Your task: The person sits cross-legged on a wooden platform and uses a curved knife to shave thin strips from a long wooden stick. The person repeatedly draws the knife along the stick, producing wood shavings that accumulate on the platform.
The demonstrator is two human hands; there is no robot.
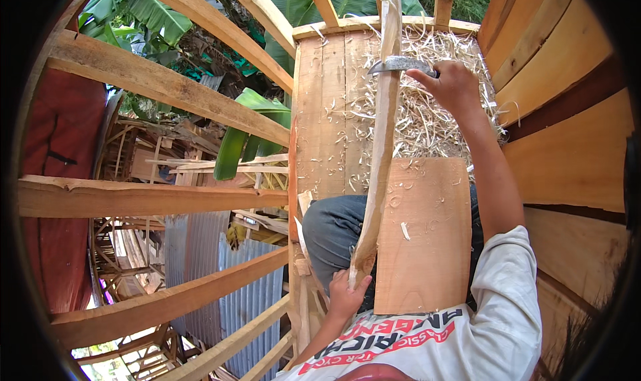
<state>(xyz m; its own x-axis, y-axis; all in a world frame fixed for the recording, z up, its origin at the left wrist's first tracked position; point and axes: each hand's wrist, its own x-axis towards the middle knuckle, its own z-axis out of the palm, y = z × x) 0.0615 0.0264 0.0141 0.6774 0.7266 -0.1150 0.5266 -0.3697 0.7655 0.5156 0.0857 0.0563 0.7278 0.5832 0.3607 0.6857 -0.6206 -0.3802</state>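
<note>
A long, pale wooden pole (384,134) slants from my lap up past the far edge of the plank floor. My left hand (347,295) is closed around its near end, low by my waist. At the pole's upper part, my right hand (457,87) grips a curved knife (404,63) by its dark handle, which the fingers mostly hide. The grey blade lies across the pole, its hooked tip showing past the left side. A flat wooden board (424,247) rests on my lap, to the right of the pole, with a few wood shavings on it.
Curly shavings (444,130) lie heaped on the plank floor (320,114) right of the pole. Wooden slats (153,197) form an open railing on the left. Wide boards (567,154) wall the right side. Beyond the railing are corrugated metal sheets (250,297) and banana leaves (230,147).
</note>
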